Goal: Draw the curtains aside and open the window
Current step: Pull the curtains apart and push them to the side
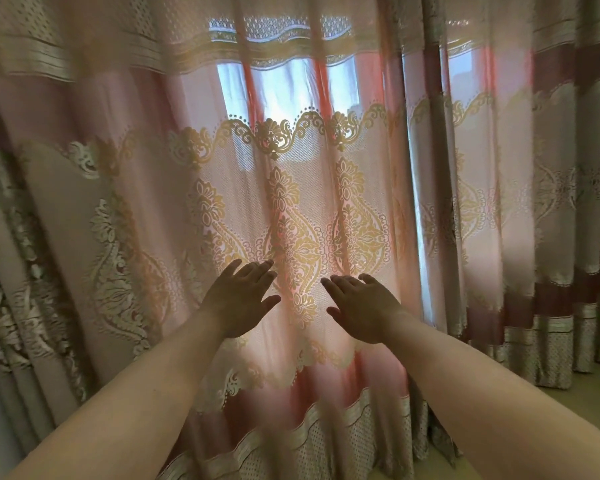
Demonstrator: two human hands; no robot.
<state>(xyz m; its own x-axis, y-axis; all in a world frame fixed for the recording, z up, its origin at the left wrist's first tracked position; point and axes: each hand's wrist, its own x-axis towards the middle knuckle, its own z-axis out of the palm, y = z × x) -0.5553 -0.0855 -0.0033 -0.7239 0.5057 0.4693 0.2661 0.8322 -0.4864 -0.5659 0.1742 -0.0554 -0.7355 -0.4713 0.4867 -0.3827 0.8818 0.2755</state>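
A: Logging hand state. The left hand (240, 299) is reaching forward with the palm turned down and the fingers (257, 270) spread flat, gripping nothing. It is sitting just left of frame centre, toward 7 o'clock.

B: And the other one?

A: The right hand (362, 306) is mirroring it toward 5 o'clock: fingers extended, thumb splayed inward, nothing in its grasp. The two hands are lying near each other with a strip of fabric showing between them. I cannot tell whether the fingertips are touching the cloth or hovering just in front of it.

B: Position of the curtains?

A: The curtains (291, 209) are hanging closed across the whole view, pink with gold floral lace bands. The left panel is filling everything from 9 o'clock through the centre. The right panel (520, 202) is hanging from 1 to 4 o'clock.

B: Any gap?

A: A narrow bright slit (418, 216) is showing where the two panels meet, right of centre toward 3 o'clock.

B: Window?

A: The window (281, 88) is glowing through the cloth at 12 o'clock, hidden behind it. Frame and handle are not discernible. The floor (589, 386) is showing at 4 o'clock under the hem.
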